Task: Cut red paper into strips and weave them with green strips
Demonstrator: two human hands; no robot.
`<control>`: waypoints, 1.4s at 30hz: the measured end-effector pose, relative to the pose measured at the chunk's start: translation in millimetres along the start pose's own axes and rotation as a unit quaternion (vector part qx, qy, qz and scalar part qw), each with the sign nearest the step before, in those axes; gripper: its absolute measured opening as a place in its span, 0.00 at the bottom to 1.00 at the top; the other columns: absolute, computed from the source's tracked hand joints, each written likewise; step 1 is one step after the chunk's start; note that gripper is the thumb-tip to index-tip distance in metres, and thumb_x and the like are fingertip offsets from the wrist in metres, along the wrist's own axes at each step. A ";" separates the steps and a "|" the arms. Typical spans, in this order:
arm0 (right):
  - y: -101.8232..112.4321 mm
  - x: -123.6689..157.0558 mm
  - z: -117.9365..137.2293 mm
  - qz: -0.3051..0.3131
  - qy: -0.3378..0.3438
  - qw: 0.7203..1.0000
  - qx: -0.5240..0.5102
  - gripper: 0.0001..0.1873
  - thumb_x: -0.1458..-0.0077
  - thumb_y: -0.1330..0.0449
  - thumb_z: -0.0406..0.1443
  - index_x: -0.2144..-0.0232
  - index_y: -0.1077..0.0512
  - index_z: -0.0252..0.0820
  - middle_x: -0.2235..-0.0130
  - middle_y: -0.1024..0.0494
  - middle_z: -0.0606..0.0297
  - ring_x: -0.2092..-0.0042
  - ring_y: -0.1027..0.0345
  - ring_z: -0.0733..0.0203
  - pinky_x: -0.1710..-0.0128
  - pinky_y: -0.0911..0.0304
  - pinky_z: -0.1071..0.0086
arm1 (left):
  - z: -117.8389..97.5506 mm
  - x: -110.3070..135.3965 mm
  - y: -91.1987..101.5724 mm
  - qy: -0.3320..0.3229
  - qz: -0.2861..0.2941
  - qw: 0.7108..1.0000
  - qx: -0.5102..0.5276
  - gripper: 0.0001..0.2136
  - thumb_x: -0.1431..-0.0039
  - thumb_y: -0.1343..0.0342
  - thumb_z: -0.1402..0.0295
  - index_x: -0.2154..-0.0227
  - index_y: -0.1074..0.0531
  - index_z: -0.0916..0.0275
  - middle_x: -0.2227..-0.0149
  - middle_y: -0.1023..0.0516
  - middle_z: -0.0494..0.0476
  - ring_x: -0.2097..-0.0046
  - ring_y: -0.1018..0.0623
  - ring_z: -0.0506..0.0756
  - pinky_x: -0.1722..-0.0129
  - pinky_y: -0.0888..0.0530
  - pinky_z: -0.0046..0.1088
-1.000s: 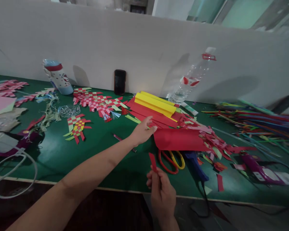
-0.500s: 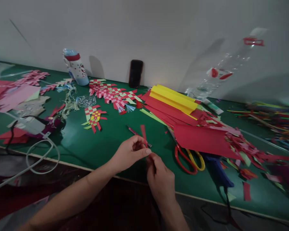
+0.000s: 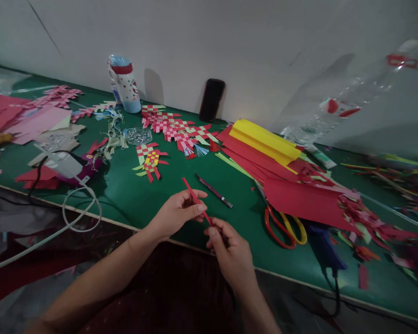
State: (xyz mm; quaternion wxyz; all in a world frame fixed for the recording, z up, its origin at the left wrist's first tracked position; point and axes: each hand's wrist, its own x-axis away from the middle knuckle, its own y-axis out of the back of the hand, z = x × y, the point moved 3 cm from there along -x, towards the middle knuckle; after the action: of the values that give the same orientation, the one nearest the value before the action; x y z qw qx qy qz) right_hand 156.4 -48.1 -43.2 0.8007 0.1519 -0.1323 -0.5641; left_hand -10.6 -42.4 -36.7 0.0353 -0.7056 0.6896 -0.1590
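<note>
A narrow red paper strip (image 3: 192, 195) slants between my hands above the table's front edge. My left hand (image 3: 179, 211) pinches it partway along, thumb on top. At its lower end, my right hand (image 3: 228, 243) grips it between thumb and fingers. Just beyond lies a slim dark metal tool with a shiny end (image 3: 214, 190), perhaps tweezers, touched by neither hand. A small woven piece of red, yellow and green paper strips (image 3: 150, 162) lies flat to the far left of my hands. Scissors with red and yellow handles (image 3: 280, 227) rest to the right, their blades partly under red paper.
Red sheets (image 3: 299, 199) and folded yellow paper (image 3: 264, 141) lie at right, near a blue tool with a cord (image 3: 325, 246). A phone (image 3: 212, 99), a drinking flask (image 3: 125, 86) and a clear plastic bottle (image 3: 341, 109) stand along the wall. A white cable (image 3: 83, 208) loops over the left edge.
The red strip has turned from nearly upright to slanting left, and more of it shows. My hands have shifted slightly, uncovering the dark metal tool. The whole view has swung a little.
</note>
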 end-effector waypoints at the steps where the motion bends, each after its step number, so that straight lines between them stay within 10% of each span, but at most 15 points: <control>1: -2.0 0.4 -0.1 0.007 -0.009 1.000 -0.010 0.18 0.40 0.45 0.46 0.55 0.27 0.41 0.68 0.21 0.64 0.74 0.28 0.65 0.73 0.31 0.73 | -0.2 1.5 1.6 -0.001 0.002 1.000 0.000 0.18 0.47 0.37 0.61 0.54 0.28 0.63 0.66 0.25 0.51 0.68 0.24 0.48 0.63 0.26 0.27; 25: -12.3 -8.6 4.4 0.063 -0.094 0.987 -0.110 0.23 0.44 0.43 0.48 0.54 0.29 0.37 0.71 0.22 0.63 0.78 0.34 0.67 0.81 0.37 0.74 | -9.7 10.7 42.3 -0.058 -0.080 0.995 -0.026 0.30 0.46 0.36 0.63 0.43 0.39 0.61 0.55 0.26 0.58 0.62 0.23 0.51 0.58 0.24 0.33; 27: -9.5 -11.8 5.0 0.048 -0.074 0.994 -0.066 0.21 0.42 0.45 0.46 0.54 0.28 0.38 0.70 0.22 0.63 0.78 0.34 0.67 0.81 0.38 0.74 | -16.1 15.9 53.7 -0.152 -0.186 0.964 -0.114 0.34 0.44 0.38 0.63 0.38 0.46 0.57 0.46 0.32 0.62 0.56 0.24 0.54 0.55 0.24 0.37; 30: -7.0 -17.4 7.6 0.051 -0.038 0.997 0.032 0.16 0.40 0.48 0.42 0.57 0.26 0.40 0.70 0.21 0.64 0.78 0.33 0.67 0.78 0.38 0.73 | -27.3 32.8 55.6 -0.317 -0.313 0.816 -0.368 0.26 0.41 0.40 0.67 0.41 0.39 0.57 0.44 0.34 0.63 0.45 0.30 0.60 0.46 0.29 0.43; 35: 2.5 -32.1 17.7 0.057 0.142 0.969 0.196 0.14 0.37 0.49 0.39 0.61 0.24 0.43 0.63 0.19 0.62 0.63 0.26 0.60 0.60 0.32 0.66 | -2.8 43.5 17.6 -0.375 0.005 0.689 -0.620 0.11 0.34 0.50 0.72 0.53 0.27 0.61 0.48 0.25 0.58 0.42 0.31 0.58 0.41 0.32 0.40; 42: 33.5 -84.6 5.1 -0.054 0.202 0.897 0.389 0.16 0.37 0.50 0.37 0.55 0.27 0.35 0.56 0.22 0.50 0.54 0.32 0.50 0.51 0.38 0.55 | 18.4 42.8 16.8 -0.311 0.041 0.671 -0.671 0.18 0.33 0.50 0.60 0.45 0.32 0.64 0.46 0.25 0.62 0.43 0.29 0.60 0.40 0.34 0.44</control>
State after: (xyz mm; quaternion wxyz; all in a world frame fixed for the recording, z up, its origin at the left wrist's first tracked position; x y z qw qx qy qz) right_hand 155.6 41.8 -28.8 0.6554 0.5689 -0.1682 -0.4675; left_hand -21.8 -88.4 -51.1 -0.2289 -0.5187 0.5875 0.5775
